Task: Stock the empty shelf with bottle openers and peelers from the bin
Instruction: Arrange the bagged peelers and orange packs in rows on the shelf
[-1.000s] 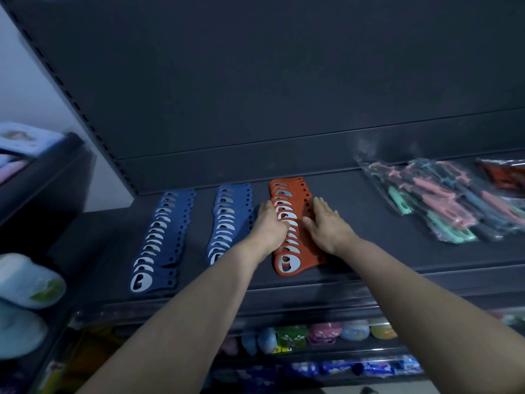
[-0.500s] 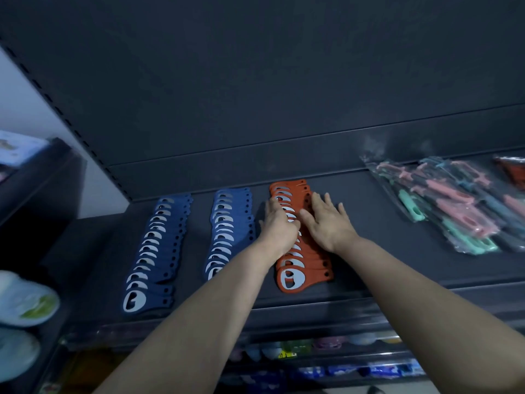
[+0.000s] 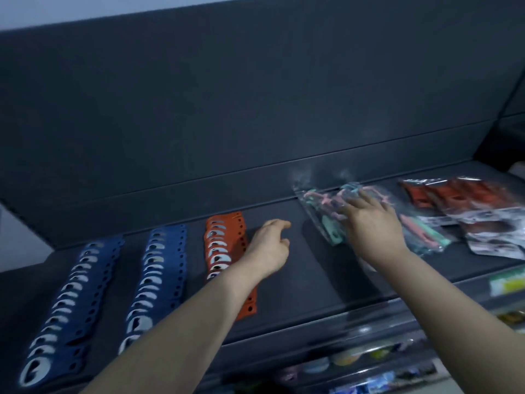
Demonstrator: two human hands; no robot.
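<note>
On the dark shelf (image 3: 306,285) lie two overlapping rows of blue bottle openers (image 3: 71,297) (image 3: 159,274) and one row of orange bottle openers (image 3: 224,245). My left hand (image 3: 268,247) hovers just right of the orange row, fingers loosely curled, holding nothing. My right hand (image 3: 369,226) lies with spread fingers on a clear bag of pink, teal and blue peelers (image 3: 335,220) further right; whether it grips the bag is unclear. My left forearm hides the near end of the orange row.
A pile of bagged orange-red items (image 3: 466,203) lies at the shelf's right end. The dark back panel (image 3: 255,109) rises behind. Below the shelf's front edge a lower shelf (image 3: 355,365) holds colourful small goods.
Both hands have left the orange row and moved right. My right hand now lies on the peeler bag and my left hand sits beside the row. The view has swung right.
</note>
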